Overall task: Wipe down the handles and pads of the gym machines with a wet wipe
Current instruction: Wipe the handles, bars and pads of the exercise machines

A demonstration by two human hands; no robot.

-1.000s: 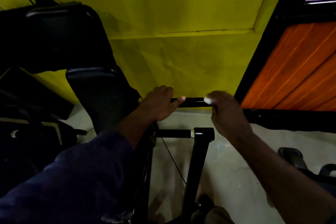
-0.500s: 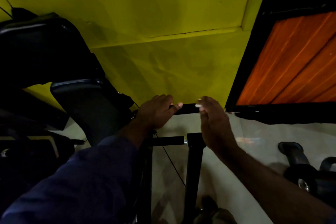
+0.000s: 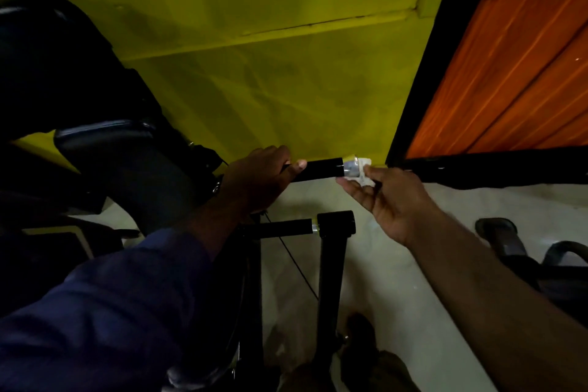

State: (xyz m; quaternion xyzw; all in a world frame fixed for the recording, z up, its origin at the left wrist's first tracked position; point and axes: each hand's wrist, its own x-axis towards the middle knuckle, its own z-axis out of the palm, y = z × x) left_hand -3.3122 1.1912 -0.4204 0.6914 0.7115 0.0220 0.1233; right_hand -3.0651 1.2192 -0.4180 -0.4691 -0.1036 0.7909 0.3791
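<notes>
**Wipe at handle end**

Wipe [image 3: 363, 176] bunched against the silver tip of the handle [image 3: 321, 170], pinched between thumb and fingers of right hand [image 3: 394, 204]. Left hand [image 3: 257, 180] curled round handle's inner part. Pad [image 3: 127, 162] at left, wall [image 3: 286, 73] behind.

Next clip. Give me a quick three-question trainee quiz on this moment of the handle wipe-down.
1. True or false: the left hand grips the black handle.
2. Where is the wet wipe? A) at the handle's silver end cap; B) lying on the floor; C) draped over the seat pad.
3. Fill in: the wipe is held by the ___ hand.
Key: 1 true; 2 A; 3 right, as the right hand pinches it.
</notes>
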